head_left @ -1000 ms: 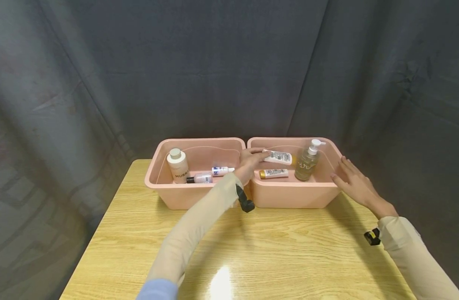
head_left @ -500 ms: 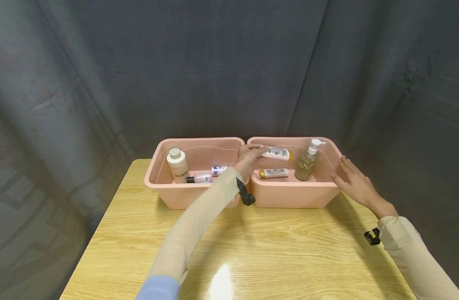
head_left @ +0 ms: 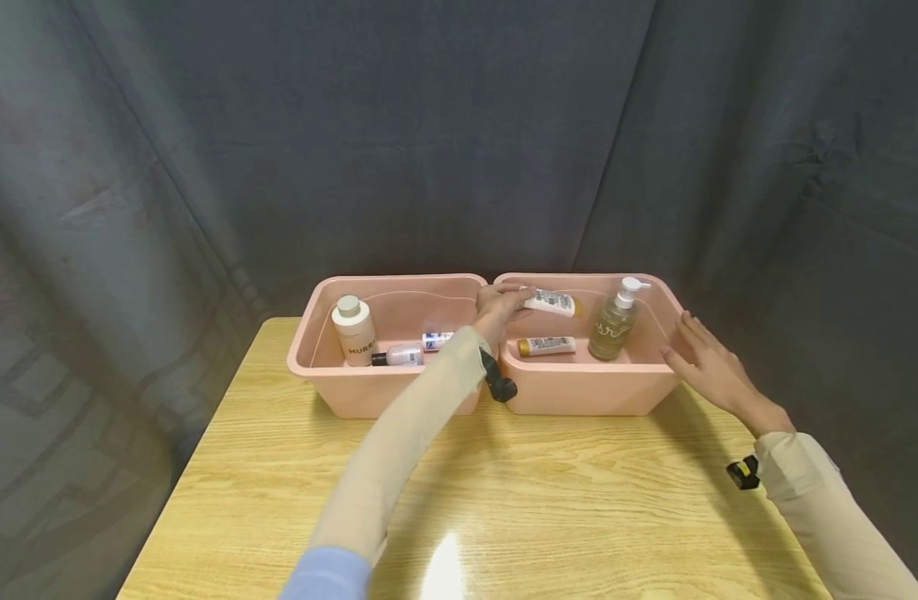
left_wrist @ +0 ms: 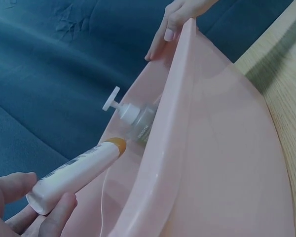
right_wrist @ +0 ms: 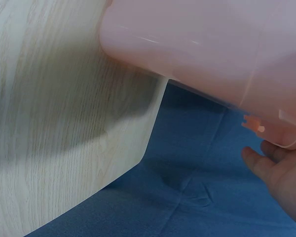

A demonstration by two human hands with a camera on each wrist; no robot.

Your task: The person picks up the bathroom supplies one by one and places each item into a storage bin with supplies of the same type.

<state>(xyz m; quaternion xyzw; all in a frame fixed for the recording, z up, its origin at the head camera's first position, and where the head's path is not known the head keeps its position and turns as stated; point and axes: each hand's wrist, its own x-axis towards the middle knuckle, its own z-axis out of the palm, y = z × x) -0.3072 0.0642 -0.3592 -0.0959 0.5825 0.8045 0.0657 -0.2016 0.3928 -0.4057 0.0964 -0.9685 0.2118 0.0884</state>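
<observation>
My left hand (head_left: 498, 307) pinches the base end of a white bottle with a gold cap (head_left: 551, 302), holding it above the right pink bin (head_left: 586, 392). In the left wrist view the thumb and fingers grip this bottle (left_wrist: 76, 173), its gold cap pointing away from the hand. Below it in the bin lies a smaller white tube with a gold cap (head_left: 546, 346). A clear pump bottle (head_left: 612, 325) stands at the bin's right side. My right hand (head_left: 710, 367) rests with straight fingers on the bin's right rim.
A second pink bin (head_left: 391, 393) adjoins on the left. It holds an upright white bottle (head_left: 356, 332), a pink bottle with a black cap (head_left: 401, 355) and a small white-and-blue bottle (head_left: 436, 341), partly behind my left arm. Both bins stand on a wooden table (head_left: 549, 500) before a dark curtain (head_left: 399, 150).
The left hand has lifted the white bottle and shifted it slightly left, toward the wall between the bins. The right hand stays on the rim.
</observation>
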